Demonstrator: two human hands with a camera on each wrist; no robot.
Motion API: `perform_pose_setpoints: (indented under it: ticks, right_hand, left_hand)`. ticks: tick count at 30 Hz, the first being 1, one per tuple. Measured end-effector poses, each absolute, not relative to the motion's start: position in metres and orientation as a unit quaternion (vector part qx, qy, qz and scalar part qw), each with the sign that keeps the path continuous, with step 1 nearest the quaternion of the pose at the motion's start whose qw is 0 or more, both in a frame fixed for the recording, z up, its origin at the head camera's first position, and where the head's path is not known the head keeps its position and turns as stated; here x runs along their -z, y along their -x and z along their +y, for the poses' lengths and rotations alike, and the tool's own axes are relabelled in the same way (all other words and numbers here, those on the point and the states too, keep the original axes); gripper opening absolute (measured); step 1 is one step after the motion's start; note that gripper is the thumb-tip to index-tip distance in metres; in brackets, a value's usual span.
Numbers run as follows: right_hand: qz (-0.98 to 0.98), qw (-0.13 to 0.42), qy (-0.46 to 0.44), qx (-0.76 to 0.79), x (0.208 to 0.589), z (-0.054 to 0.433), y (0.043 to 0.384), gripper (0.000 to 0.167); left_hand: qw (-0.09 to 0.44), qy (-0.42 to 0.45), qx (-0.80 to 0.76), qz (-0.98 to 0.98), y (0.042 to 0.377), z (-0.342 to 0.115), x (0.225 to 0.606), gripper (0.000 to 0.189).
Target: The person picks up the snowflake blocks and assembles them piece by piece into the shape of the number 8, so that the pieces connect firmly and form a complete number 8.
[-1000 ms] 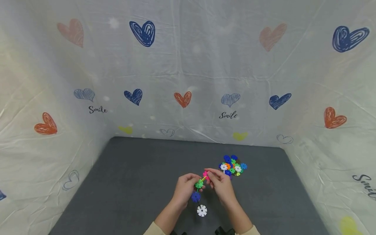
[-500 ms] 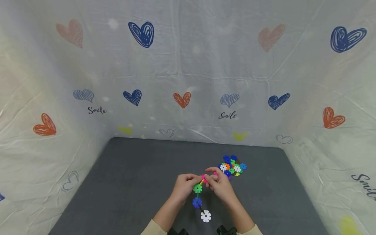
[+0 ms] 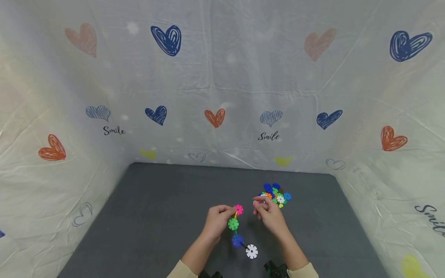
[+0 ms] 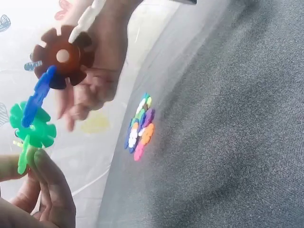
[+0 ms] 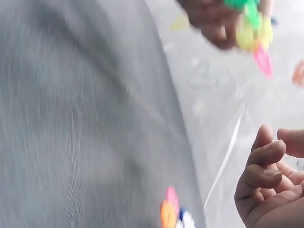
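Note:
My left hand [image 3: 216,223] pinches the upper end of a chain of notched plastic snowflake discs. Its pink disc [image 3: 238,209] is at the top, with a green disc [image 3: 233,224], a blue disc [image 3: 237,241] and a white disc [image 3: 252,251] hanging below. The left wrist view also shows a brown disc [image 4: 62,57] in the chain. Apart from it, my right hand [image 3: 272,217] hovers to the right with loosely bent fingers. Nothing shows between its thumb and index finger [image 5: 273,152] in the right wrist view.
A pile of loose snowflake discs [image 3: 280,199] in several colours lies on the dark grey table [image 3: 167,216], just beyond my right hand. A pale curtain [image 3: 240,69] printed with hearts surrounds the table at the back and sides.
My right hand has let go of the pink disc and moved right, away from the chain. The lower end of the chain has swung to the right; my left hand keeps its grip.

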State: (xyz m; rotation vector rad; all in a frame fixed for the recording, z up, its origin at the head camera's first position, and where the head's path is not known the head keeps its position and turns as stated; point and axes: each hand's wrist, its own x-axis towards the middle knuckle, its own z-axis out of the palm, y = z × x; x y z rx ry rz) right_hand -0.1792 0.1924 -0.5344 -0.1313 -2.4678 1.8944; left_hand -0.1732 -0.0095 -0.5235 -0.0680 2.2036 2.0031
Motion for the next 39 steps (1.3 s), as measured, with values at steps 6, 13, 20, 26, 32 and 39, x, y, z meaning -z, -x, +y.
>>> perform_pose_setpoints:
  ticks: [6,13,20,26,32,39]
  right_hand:
    - [-0.814,0.022,0.094,-0.572,0.547,0.234,0.195,0.029]
    - [-0.865,0.062,0.151,-0.474,0.56,0.28,0.217,0.029]
    - [-0.894,0.085,0.191,-0.397,0.574,0.305,0.231,0.035]
    - [-0.912,0.066,0.2,-0.352,0.582,0.309,0.235,0.046]
    - [-0.926,0.067,0.188,-0.321,0.586,0.308,0.236,0.038]
    - [-0.905,0.072,0.218,-0.358,0.584,0.311,0.231,0.029]
  left_hand:
    - [0.084,0.041,-0.673,0.734,0.175,-0.011,0.524,0.025]
    - [0.076,0.046,-0.684,0.724,0.179,-0.01,0.523,0.024]
    - [0.079,0.05,-0.696,0.712,0.18,-0.011,0.522,0.024]
    - [0.075,0.052,-0.694,0.714,0.178,-0.012,0.522,0.026]
    - [0.09,0.046,-0.721,0.686,0.179,-0.012,0.523,0.027]
    - [0.116,0.036,-0.742,0.659,0.178,-0.013,0.524,0.028]
